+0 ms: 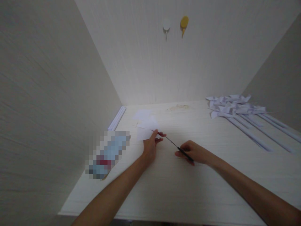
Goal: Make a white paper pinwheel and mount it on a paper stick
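Can pass right of paper sheets [148,126] over bare surface [188,124], up to folded papers with rolled stems [231,109]. Blocked left by white rolls [117,118], front-left by pixelated item [113,150], behind by wall [164,72], in front by left hand [150,148], front-right by right hand [194,151] and black-handled tool [184,153].

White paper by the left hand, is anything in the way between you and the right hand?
Yes. The left hand is in between, at the near right corner of the white paper. The thin shaft of the black-handled tool also spans the gap between the right hand and the left.
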`<action>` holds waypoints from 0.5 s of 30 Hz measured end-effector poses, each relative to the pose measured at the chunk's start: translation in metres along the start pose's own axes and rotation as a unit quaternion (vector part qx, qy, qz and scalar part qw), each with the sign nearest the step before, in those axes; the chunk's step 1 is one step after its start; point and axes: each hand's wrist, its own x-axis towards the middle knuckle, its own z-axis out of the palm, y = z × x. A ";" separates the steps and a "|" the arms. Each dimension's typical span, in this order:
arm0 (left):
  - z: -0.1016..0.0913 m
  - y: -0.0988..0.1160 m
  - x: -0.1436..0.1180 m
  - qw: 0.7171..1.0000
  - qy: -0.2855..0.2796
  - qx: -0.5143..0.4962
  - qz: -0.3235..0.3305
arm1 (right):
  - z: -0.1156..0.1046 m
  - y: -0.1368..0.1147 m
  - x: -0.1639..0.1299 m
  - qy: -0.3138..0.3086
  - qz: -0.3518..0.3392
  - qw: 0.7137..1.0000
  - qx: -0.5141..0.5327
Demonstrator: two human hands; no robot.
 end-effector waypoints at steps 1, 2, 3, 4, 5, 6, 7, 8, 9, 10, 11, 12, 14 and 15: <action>-0.001 0.000 0.001 1.000 0.008 0.001 0.007 | 0.000 -0.001 0.000 0.001 0.004 1.000 0.009; -0.001 0.000 0.001 1.000 0.016 0.004 0.015 | 0.001 -0.002 0.001 0.005 0.004 1.000 0.022; -0.002 0.000 0.001 0.999 0.024 0.010 0.022 | 0.001 -0.003 0.001 0.017 -0.002 0.999 0.038; -0.001 0.000 0.001 0.999 0.029 0.021 0.029 | 0.002 -0.004 0.002 0.040 -0.013 0.998 0.055; -0.001 0.000 0.000 0.998 0.028 0.038 0.034 | 0.002 -0.005 0.002 0.072 -0.028 0.994 0.071; 0.000 0.000 -0.002 0.997 0.019 0.062 0.038 | 0.003 -0.006 0.003 0.112 -0.042 0.989 0.086; 0.001 0.000 -0.004 0.995 0.001 0.089 0.039 | 0.005 -0.006 0.004 0.151 -0.054 0.982 0.100; 0.003 0.000 -0.007 0.992 -0.023 0.117 0.035 | 0.006 -0.006 0.006 0.185 -0.066 0.974 0.113; 0.004 -0.001 -0.010 0.988 -0.053 0.142 0.029 | 0.007 -0.005 0.007 0.213 -0.076 0.966 0.127; 0.005 -0.001 -0.013 0.983 -0.085 0.163 0.020 | 0.008 -0.004 0.009 0.234 -0.087 0.958 0.142; 0.006 -0.002 -0.016 0.977 -0.113 0.180 0.011 | 0.009 -0.003 0.010 0.247 -0.101 0.951 0.156; 0.007 -0.002 -0.018 0.972 -0.137 0.193 0.005 | 0.010 -0.002 0.012 0.256 -0.114 0.945 0.167; 0.008 -0.001 -0.021 0.963 -0.167 0.211 0.000 | 0.010 0.000 0.013 0.260 -0.126 0.939 0.185; 0.008 -0.001 -0.022 0.961 -0.174 0.216 0.001 | 0.010 0.001 0.014 0.258 -0.125 0.939 0.192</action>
